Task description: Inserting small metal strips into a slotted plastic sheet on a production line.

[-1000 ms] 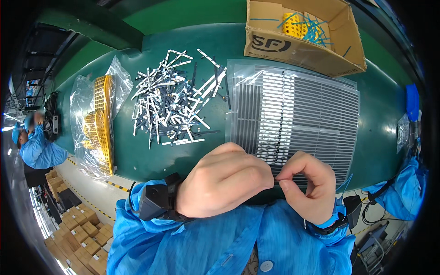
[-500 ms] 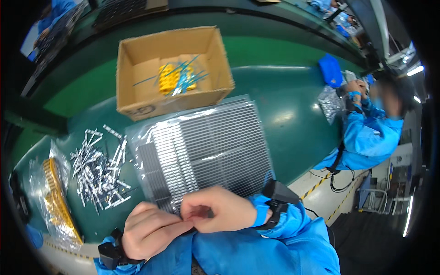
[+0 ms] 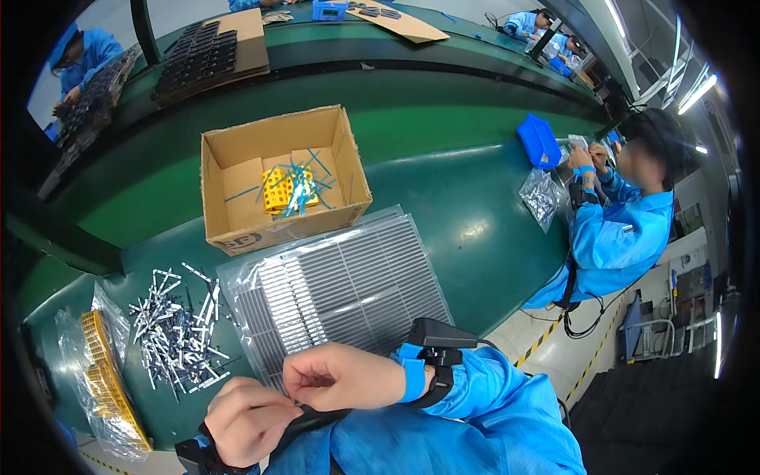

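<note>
My left hand (image 3: 249, 421) and my right hand (image 3: 344, 377) meet at the front of the bench, fingertips pinched together. A tiny dark piece seems to sit between them, too small and hidden to name. Just beyond lies a grey ribbed panel (image 3: 388, 273) in clear plastic, its rows of slots running across. White strips (image 3: 294, 305) fill columns on its left part. To the left is a loose heap of small black-and-white strips (image 3: 178, 336).
Behind the panel stands an open cardboard box (image 3: 285, 229) holding yellow perforated pieces (image 3: 277, 192) and thin blue strips (image 3: 301, 198). Far left lies a yellow slotted tray (image 3: 107, 380) in clear plastic. A co-worker (image 3: 625, 229) sits at the right, near a blue bin (image 3: 538, 141) and a plastic bag (image 3: 542, 198).
The view has tilted up, showing more of the far bench. My hands stay pinched together at the panel's near edge, with the fingers slightly shifted.
</note>
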The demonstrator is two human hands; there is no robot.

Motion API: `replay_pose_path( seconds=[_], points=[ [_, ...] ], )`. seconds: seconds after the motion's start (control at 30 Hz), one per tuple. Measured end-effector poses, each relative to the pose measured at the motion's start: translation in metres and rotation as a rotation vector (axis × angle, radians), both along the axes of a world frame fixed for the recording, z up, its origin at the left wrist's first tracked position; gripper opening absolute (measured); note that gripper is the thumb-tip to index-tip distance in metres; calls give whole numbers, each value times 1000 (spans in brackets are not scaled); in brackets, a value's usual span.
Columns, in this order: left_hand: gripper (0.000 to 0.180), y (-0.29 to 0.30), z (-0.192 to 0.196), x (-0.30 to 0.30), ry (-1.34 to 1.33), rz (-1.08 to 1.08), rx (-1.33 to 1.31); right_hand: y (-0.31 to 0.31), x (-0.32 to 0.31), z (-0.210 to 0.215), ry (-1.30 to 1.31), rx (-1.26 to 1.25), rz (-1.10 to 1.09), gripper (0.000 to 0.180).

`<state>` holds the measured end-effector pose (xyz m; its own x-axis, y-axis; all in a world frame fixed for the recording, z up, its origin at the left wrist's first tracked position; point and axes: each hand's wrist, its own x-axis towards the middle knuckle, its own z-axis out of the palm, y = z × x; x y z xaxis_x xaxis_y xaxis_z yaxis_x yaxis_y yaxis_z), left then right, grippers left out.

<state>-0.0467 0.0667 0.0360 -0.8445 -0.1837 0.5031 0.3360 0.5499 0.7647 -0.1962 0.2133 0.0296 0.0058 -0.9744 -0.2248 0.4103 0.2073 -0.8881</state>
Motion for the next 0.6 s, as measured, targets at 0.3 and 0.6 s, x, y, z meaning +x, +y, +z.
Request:
replay_pose_path(
  seconds=[0.3,0.6],
  points=[
    [25,-8,7,9,-1,44,-184,-11,4,2,-88,0,43,3],
    [16,-18,3,16,20,-86,410,-17,-5,24,145,96,-132,7]
  ],
)
